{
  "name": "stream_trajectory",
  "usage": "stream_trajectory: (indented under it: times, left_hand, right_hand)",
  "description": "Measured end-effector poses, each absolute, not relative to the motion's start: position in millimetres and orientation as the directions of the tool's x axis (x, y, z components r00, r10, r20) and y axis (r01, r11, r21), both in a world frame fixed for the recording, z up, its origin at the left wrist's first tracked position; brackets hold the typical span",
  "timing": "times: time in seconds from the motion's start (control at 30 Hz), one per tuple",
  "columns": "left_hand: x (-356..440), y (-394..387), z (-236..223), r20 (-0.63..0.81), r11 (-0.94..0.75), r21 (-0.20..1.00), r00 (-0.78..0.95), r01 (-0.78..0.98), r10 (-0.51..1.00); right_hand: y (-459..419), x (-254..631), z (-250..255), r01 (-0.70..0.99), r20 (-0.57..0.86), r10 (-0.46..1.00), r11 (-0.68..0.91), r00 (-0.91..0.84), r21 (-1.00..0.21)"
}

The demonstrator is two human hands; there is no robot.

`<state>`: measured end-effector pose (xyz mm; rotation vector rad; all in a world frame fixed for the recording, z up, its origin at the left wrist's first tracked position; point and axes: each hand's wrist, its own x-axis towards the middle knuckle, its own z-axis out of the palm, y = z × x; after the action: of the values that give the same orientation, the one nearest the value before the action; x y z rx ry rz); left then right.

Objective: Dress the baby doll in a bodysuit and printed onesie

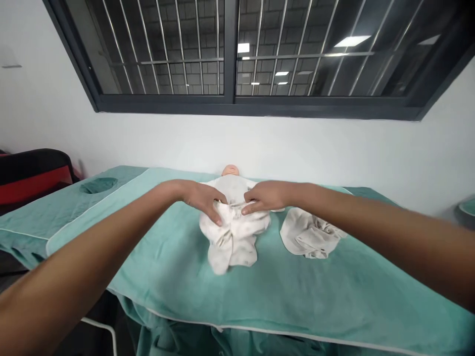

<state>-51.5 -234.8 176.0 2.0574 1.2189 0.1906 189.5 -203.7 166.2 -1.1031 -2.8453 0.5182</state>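
Observation:
A baby doll (pixel 230 171) lies on its back on a green-covered table (pixel 178 267), head toward the wall. It wears white patterned clothes (pixel 233 237), bunched up over its legs and waist. My left hand (pixel 202 198) grips the bunched cloth at the doll's left side, fingers curled into the fabric. My right hand (pixel 265 198) pinches the same cloth at the doll's waist from the other side. Both arms reach out over the table.
A second crumpled white garment (pixel 309 232) lies on the sheet to the right of the doll. A face hole (pixel 98 185) shows in the far left of the table. A black and red seat (pixel 33 175) stands at left. A barred window (pixel 230 49) fills the wall above.

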Motion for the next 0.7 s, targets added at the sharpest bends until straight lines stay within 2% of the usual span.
stream_trajectory:
  times: [0.1, 0.17, 0.2, 0.27, 0.33, 0.4, 0.43, 0.53, 0.6, 0.7]
  left_hand:
    - [-46.1, -233.7, 211.0, -0.09, -0.385, 0.451, 0.471, 0.805, 0.878]
    - [-46.7, -234.2, 232.1, 0.101, -0.446, 0.322, 0.438, 0.835, 0.893]
    - [-48.2, -234.7, 240.5, 0.235, -0.462, 0.297, 0.405, 0.836, 0.884]
    - [-51.8, -236.5, 250.1, 0.528, -0.48, 0.355, 0.252, 0.802, 0.811]
    - [-52.7, -240.4, 247.2, 0.697, -0.516, 0.512, 0.019, 0.687, 0.717]
    - [-48.1, -247.6, 231.6, 0.673, -0.527, 0.679, -0.146, 0.511, 0.725]
    - [-43.6, -252.4, 219.9, 0.616, -0.505, 0.748, -0.166, 0.43, 0.77]
    - [-27.1, -267.9, 178.3, 0.491, -0.445, 0.825, -0.052, 0.349, 0.87]
    - [-20.9, -275.1, 152.5, 0.406, -0.359, 0.858, -0.057, 0.368, 0.912]
    - [-28.9, -277.0, 123.3, 0.282, -0.219, 0.931, -0.196, 0.292, 0.939]
  right_hand:
    - [-199.9, 173.2, 210.2, 0.586, -0.018, 0.604, 0.765, -0.797, -0.268]
    - [-198.5, 164.5, 240.1, 0.553, 0.057, 0.59, 0.782, -0.805, -0.287]
    - [-198.9, 160.9, 253.9, 0.532, 0.11, 0.589, 0.783, -0.8, -0.322]
    - [-202.0, 154.5, 277.4, 0.451, 0.255, 0.584, 0.782, -0.77, -0.43]
    - [-205.8, 147.5, 292.9, 0.309, 0.415, 0.575, 0.776, -0.705, -0.55]
    - [-206.4, 138.8, 298.8, 0.159, 0.533, 0.589, 0.747, -0.607, -0.645]
    - [-204.6, 133.9, 298.0, 0.099, 0.567, 0.605, 0.728, -0.559, -0.678]
    - [-189.3, 119.3, 281.8, 0.014, 0.592, 0.654, 0.677, -0.471, -0.736]
    - [-173.1, 112.4, 261.5, 0.05, 0.571, 0.691, 0.655, -0.444, -0.754]
    - [-146.8, 107.1, 221.8, 0.193, 0.52, 0.77, 0.611, -0.37, -0.767]
